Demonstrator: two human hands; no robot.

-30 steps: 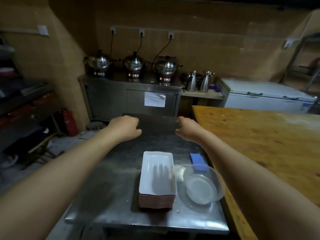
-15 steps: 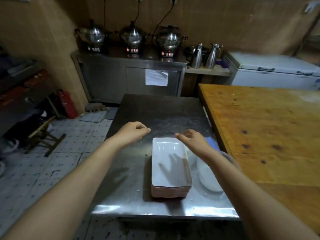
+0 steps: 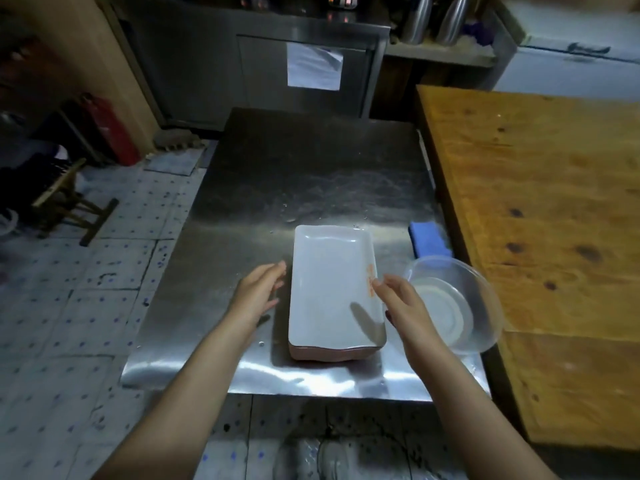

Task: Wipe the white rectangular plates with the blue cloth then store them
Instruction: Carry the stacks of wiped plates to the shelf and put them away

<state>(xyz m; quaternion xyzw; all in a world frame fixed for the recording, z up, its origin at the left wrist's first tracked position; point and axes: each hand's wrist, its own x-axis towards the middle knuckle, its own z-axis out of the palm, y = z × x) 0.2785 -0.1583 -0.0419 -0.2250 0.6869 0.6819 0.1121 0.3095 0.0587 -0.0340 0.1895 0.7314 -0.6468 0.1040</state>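
Note:
A stack of white rectangular plates (image 3: 329,285) with pinkish undersides stands on the steel table (image 3: 294,174), near its front edge. My left hand (image 3: 259,292) hovers just left of the stack, fingers straight, holding nothing. My right hand (image 3: 398,299) is at the stack's right rim, fingers loosely extended, empty; whether it touches the rim is unclear. The folded blue cloth (image 3: 429,239) lies on the table to the right of the stack, beyond my right hand.
A clear plastic bowl (image 3: 453,303) sits right of the stack, overlapping the edge of the wooden table (image 3: 540,202). A steel cabinet (image 3: 249,60) stands behind, with a white chest freezer (image 3: 571,67) at back right. A red extinguisher (image 3: 110,129) and stool (image 3: 65,199) stand on the tiled floor at left.
Both hands have drawn back from the table's far end to either side of the plate stack. The camera has tilted down, so the stack now sits mid-frame.

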